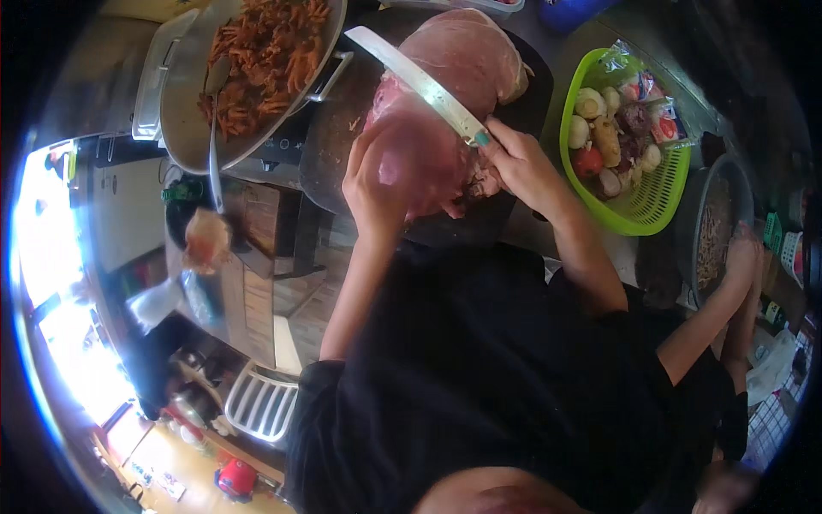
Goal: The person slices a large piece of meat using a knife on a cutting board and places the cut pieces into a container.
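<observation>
A large slab of raw pink meat (459, 48) lies on a dark cutting board (327, 154) before me. My left hand (376, 183) grips the meat's near left part, fingers spread along its side. In my right hand (523, 164) is a long kitchen knife (417, 80), held close to where the blade meets the handle. Its broad, wet blade slants over the meat towards the upper left. Small meat scraps (485, 180) sit beside the right hand. My fingers hide most of the knife's handle.
Left of the board stands a wide pan (183, 122) of cooked chicken feet with a metal spoon (214, 141). A green plastic basket (571, 154) at right holds garlic, a tomato and packets. Beyond it, another person's hands (742, 257) are at a grey basin (693, 225).
</observation>
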